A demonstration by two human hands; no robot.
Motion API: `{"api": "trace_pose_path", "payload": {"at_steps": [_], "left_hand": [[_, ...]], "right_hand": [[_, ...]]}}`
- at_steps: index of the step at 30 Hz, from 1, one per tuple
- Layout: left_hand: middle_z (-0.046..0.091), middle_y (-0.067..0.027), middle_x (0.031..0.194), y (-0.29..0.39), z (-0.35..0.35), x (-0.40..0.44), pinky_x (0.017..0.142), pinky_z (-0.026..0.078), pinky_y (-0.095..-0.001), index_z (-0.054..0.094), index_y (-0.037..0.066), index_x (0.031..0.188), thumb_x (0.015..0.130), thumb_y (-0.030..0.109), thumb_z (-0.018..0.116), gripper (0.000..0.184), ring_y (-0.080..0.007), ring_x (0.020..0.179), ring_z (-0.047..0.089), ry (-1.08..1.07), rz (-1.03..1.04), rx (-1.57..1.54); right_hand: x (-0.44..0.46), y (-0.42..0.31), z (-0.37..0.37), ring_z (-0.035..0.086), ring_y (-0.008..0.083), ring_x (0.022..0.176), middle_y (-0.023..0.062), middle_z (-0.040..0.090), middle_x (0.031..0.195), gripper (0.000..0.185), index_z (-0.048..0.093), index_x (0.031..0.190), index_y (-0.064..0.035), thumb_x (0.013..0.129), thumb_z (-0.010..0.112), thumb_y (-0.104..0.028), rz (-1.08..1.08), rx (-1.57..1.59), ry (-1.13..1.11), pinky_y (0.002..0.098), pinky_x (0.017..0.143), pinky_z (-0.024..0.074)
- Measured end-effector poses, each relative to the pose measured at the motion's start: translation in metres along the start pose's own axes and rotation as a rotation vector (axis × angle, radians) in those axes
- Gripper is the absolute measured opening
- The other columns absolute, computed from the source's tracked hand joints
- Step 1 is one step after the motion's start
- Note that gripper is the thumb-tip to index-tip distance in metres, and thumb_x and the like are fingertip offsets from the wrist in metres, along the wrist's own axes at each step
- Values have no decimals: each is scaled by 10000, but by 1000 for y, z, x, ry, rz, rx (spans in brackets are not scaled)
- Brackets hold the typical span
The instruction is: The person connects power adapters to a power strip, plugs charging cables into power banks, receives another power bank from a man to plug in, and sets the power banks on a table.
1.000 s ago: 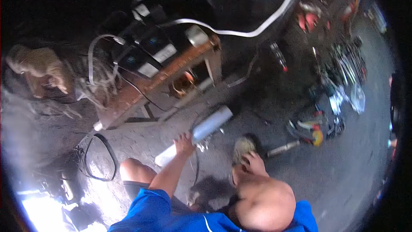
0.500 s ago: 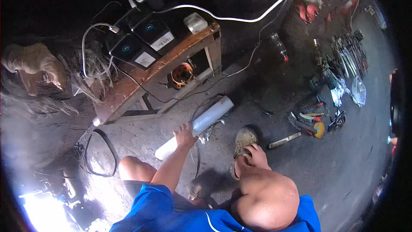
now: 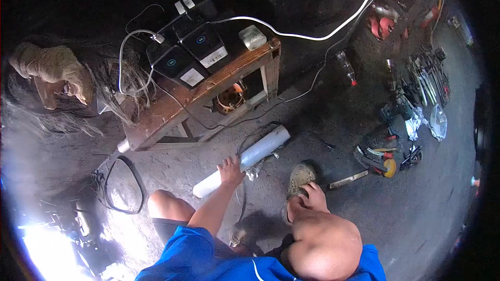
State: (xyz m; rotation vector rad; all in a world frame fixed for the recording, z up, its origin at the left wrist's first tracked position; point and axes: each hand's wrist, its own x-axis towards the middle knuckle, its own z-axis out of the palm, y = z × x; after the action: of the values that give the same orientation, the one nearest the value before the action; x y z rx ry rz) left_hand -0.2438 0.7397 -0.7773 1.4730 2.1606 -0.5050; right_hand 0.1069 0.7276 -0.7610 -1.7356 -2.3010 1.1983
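A long white tube (image 3: 265, 147), translucent at its upper end, lies at a slant on the dirt floor. My left hand (image 3: 230, 171) is closed over its middle, the fingers reaching across the top. Some crumpled foil-like scrap (image 3: 254, 171) sits against the tube's lower side, and a thin dark cable runs beneath it. My right hand (image 3: 314, 198) rests against my ankle and the worn clog (image 3: 301, 177) on my foot. Its fingers are stretched downward over the clog's opening and hold nothing that I can see.
A low wooden bench (image 3: 208, 86) carries black boxes (image 3: 203, 44) with white cables. An orange round part (image 3: 230, 98) lies beneath. A coiled black loop (image 3: 123, 184) is on the left floor. Rightward lie a yellow disc (image 3: 389, 168), a flat metal strip (image 3: 349, 179), bottles and tools (image 3: 429, 78).
The view has tilted a little, so the surroundings sit slightly lower and farther right. Both hands keep their places, on the tube and at the clog.
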Motion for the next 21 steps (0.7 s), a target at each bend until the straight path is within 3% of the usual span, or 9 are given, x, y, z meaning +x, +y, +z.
{"api": "trace_pose_path", "payload": {"at_steps": [10,14,16,21], "left_hand": [[361,-148,1482,-1,1,2,1067,295,-595,297,113,1471,789,486,705,879,-323,1343,368,-67,12,45],[376,-146,1463,-1,1,2,1063,298,-593,284,114,1480,795,477,705,882,-327,1344,365,-47,15,50],[392,-142,1440,0,-4,0,1057,304,-591,283,117,1481,796,470,708,880,-327,1343,366,-68,10,29],[400,-142,1423,-1,-3,0,1051,310,-593,295,119,1467,797,469,708,861,-329,1340,369,-58,16,27]], "right_hand": [[-1,-9,-4,551,314,1123,77,583,1197,380,656,1170,-191,801,695,-275,15,-27,7,410,957,469],[1,-8,-5,552,316,1121,74,579,1202,380,656,1168,-188,800,693,-279,4,-13,-1,414,952,472],[2,-11,-6,561,331,1077,103,579,1158,383,657,1115,-115,770,719,-269,0,-21,-5,420,925,471],[3,-6,0,560,329,1088,102,580,1150,379,655,1112,-118,771,720,-270,-9,-29,2,418,928,473]]}}
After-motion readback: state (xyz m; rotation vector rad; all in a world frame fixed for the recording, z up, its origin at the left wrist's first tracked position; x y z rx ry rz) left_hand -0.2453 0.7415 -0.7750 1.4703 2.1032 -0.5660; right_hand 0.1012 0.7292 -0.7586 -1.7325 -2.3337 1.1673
